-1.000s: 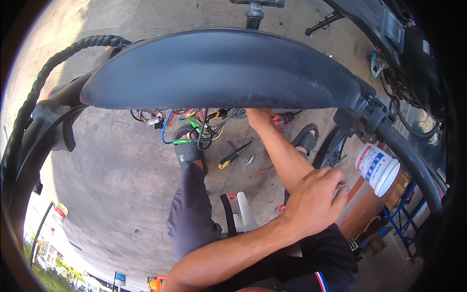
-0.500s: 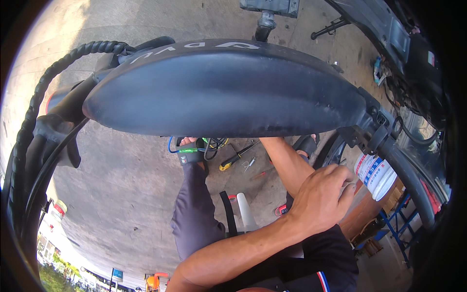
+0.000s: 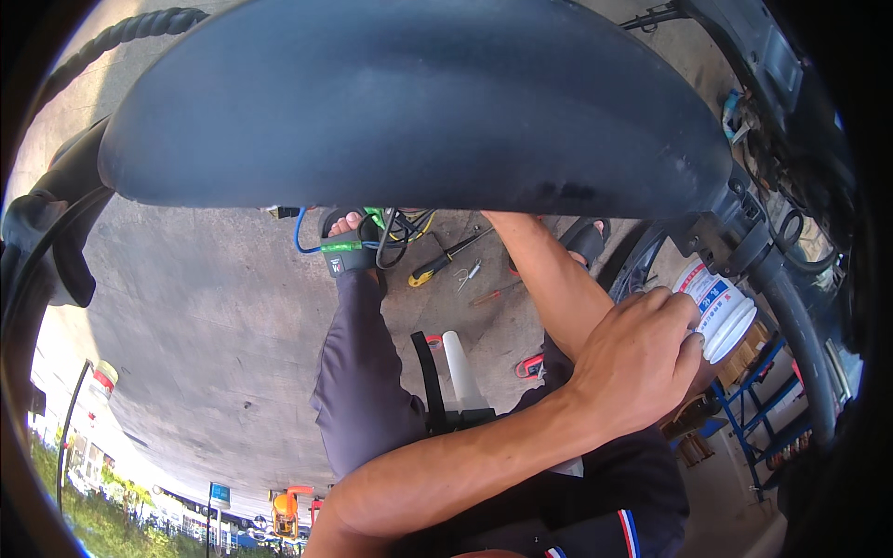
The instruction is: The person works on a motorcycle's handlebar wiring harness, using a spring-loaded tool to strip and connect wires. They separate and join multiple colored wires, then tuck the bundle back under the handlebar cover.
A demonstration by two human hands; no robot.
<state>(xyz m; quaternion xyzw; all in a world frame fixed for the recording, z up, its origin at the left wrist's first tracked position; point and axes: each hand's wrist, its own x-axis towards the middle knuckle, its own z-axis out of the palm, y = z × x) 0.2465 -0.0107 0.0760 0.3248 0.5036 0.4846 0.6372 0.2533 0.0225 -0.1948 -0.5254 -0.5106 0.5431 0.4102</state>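
A long, smooth black bike frame body [image 3: 409,112] spans the upper part of the head view. My left forearm crosses from the lower left, and my left hand [image 3: 642,358] is closed at the right with curled fingers, the thumb against the bent index finger. Whatever they may hold is hidden. Behind those fingertips is a white tub [image 3: 724,312] with blue and red print; I cannot tell whether they touch. My right forearm [image 3: 549,279] reaches up under the frame body, which hides my right hand. Cables with a green wrap [image 3: 341,246] hang below the body's lower edge.
On the concrete floor lie a yellow-and-black screwdriver [image 3: 432,273], small metal parts [image 3: 470,274] and a red tool [image 3: 530,366]. My left foot [image 3: 346,240] is beside the cables. A black tube [image 3: 795,316] runs down the right side, near a blue metal rack [image 3: 753,400].
The frame body looms larger and higher in the picture as the view shifts. My left hand appears slightly farther right and lower, still curled. My right hand stays hidden.
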